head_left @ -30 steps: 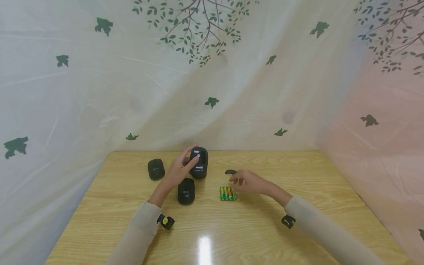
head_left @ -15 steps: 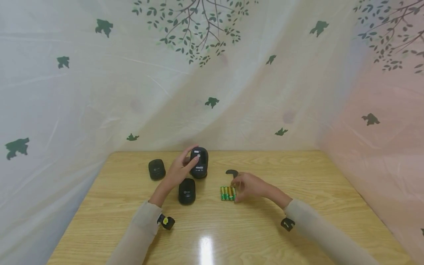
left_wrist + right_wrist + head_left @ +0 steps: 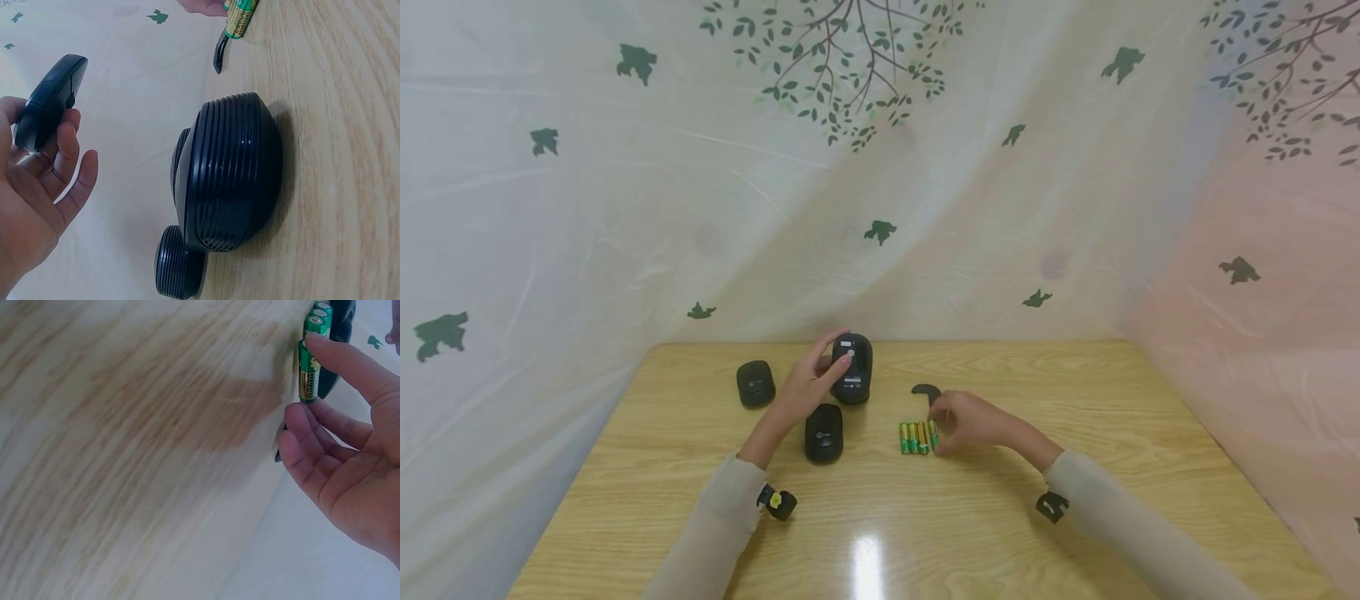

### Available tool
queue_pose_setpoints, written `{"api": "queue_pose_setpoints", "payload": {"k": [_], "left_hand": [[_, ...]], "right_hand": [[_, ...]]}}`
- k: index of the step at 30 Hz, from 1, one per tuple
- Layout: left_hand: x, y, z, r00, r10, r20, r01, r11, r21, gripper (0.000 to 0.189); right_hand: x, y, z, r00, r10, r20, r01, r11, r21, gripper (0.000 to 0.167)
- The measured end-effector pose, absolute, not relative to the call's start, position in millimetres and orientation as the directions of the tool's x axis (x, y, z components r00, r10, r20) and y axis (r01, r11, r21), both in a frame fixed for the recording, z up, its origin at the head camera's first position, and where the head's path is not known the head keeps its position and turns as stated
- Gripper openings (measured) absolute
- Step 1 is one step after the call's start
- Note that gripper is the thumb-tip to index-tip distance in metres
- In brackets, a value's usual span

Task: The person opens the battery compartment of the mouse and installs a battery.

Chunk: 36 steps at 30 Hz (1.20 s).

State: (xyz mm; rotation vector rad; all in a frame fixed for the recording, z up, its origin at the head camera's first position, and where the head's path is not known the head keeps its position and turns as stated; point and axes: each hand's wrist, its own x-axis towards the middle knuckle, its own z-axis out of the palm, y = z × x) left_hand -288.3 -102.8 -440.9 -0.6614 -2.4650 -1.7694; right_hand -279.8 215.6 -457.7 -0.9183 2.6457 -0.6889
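My left hand (image 3: 805, 385) holds a black computer mouse (image 3: 852, 379) raised, its underside with white labels turned toward the head camera. In the left wrist view the fingers curl around this mouse's edges. My right hand (image 3: 973, 423) pinches the rightmost battery (image 3: 308, 378), green and gold, end to end between thumb and fingertip. It stands slightly apart from the row of other batteries (image 3: 913, 438) on the table. Just behind that hand lies a curved black cover (image 3: 927, 390), partly hidden by the fingers.
A black mouse (image 3: 823, 435) lies on the wooden table (image 3: 1000, 517) before the left hand, another mouse (image 3: 755, 384) farther left. The left wrist view shows a third mouse (image 3: 180, 150) behind the nearest one. A leaf-patterned cloth (image 3: 955, 275) hangs behind the table.
My right hand has come down from above the batteries, gripped the rightmost one and drawn it slightly right from the row. The left hand keeps holding the mouse in place.
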Motion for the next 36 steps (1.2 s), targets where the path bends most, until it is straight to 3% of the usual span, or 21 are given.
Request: {"api": "queue_pose_setpoints", "payload": {"k": [13,23,36], "left_hand": [[-288,-102,-441,-0.905,0.317,0.282,0.367,0.249,0.897,0.05],[-288,-101,-441,-0.906,0.312,0.285,0.37,0.262,0.891,0.049],[-290,-99,-442,-0.909,0.309,0.28,0.361,0.244,0.9,0.049]], "right_hand": [[-290,217,-450,-0.789,-0.612,-0.054,-0.425,0.607,-0.671,0.048],[-300,206,-443,-0.797,-0.596,0.097,-0.346,0.319,-0.882,0.049],[-301,176,-425,-0.838,-0.52,0.166,-0.27,0.13,-0.954,0.036]]}}
